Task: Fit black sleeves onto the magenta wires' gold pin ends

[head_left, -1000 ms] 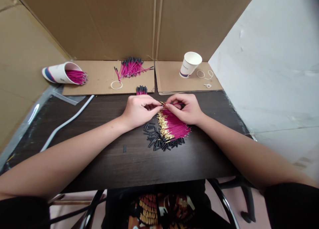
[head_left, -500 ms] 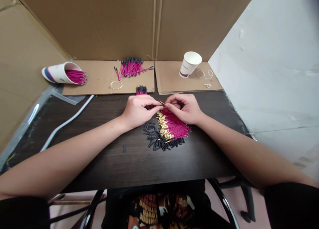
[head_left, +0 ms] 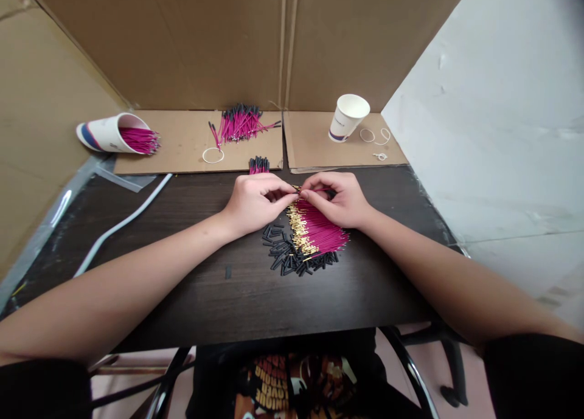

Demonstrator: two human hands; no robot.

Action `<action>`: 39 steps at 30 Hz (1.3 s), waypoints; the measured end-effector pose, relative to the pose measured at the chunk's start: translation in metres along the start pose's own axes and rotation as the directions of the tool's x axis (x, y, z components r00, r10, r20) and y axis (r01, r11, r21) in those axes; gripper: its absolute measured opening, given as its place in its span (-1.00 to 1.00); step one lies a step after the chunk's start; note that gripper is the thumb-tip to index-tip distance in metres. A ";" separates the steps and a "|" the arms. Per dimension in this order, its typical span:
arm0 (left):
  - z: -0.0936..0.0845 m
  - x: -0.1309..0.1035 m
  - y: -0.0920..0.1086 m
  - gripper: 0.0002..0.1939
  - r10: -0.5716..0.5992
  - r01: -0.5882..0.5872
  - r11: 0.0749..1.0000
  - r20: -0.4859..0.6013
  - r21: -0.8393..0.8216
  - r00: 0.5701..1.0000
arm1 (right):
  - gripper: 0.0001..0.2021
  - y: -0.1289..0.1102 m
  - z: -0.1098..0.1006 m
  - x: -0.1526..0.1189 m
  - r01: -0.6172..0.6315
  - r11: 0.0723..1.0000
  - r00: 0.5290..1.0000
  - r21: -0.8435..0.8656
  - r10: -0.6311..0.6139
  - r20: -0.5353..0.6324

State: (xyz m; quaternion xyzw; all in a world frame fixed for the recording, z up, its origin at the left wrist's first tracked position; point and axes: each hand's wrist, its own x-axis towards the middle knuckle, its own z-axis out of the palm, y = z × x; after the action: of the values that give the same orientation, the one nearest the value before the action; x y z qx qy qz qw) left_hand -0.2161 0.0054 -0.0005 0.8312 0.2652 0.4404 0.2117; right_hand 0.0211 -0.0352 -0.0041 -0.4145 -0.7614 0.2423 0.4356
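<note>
My left hand (head_left: 258, 203) and my right hand (head_left: 340, 197) meet at their fingertips just above the far end of a wire pile. Thumb and forefinger of my right hand pinch a thin magenta wire, part of which runs back under the curled fingers. My left hand is closed in a pinch at that wire's tip; a small dark bit shows there, too small to name. Below lie many magenta wires (head_left: 323, 227) side by side, their gold pin ends (head_left: 298, 227) pointing left. Short black sleeves (head_left: 283, 252) lie scattered around the pins and under the wires.
Behind my left hand lies a small bundle of black-tipped wires (head_left: 259, 165). A larger pile (head_left: 241, 124) rests on the cardboard (head_left: 182, 154), near a white ring (head_left: 213, 155). A tipped paper cup (head_left: 103, 134) holds wires; another cup (head_left: 347, 121) stands upright. A pale cable (head_left: 123, 224) crosses the left side.
My fingertips have shifted very slightly at the wire's tip, the right ones a touch to the left. The piles and cups have stayed where they were.
</note>
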 end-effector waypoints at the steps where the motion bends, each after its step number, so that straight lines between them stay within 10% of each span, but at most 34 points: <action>1: 0.000 0.000 0.001 -0.84 -0.006 0.006 1.000 0.003 -0.002 1.000 | -0.82 0.000 0.000 0.000 0.000 1.000 1.000 0.001 0.000 -0.003; 16: -0.001 0.000 0.002 -0.88 -0.042 0.043 0.999 0.039 -0.032 0.998 | -0.83 0.001 0.001 0.000 -0.021 0.999 1.000 0.034 0.021 -0.002; 24: 0.000 -0.001 0.001 -0.71 -0.107 0.107 0.993 -0.002 -0.049 0.994 | -0.91 -0.008 -0.004 0.006 -0.006 1.000 0.975 -0.022 0.000 -0.222; 39: -0.003 0.002 0.004 -0.80 0.016 -0.014 0.999 0.050 -0.053 0.999 | -0.65 -0.013 0.001 0.005 -0.265 0.831 0.948 0.488 0.317 -0.025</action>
State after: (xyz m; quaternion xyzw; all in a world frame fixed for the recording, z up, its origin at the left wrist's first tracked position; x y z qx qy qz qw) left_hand -0.2171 0.0038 0.0049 0.8381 0.2419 0.4278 0.2366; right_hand 0.0135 -0.0378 0.0068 -0.4171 -0.5815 0.4643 0.5218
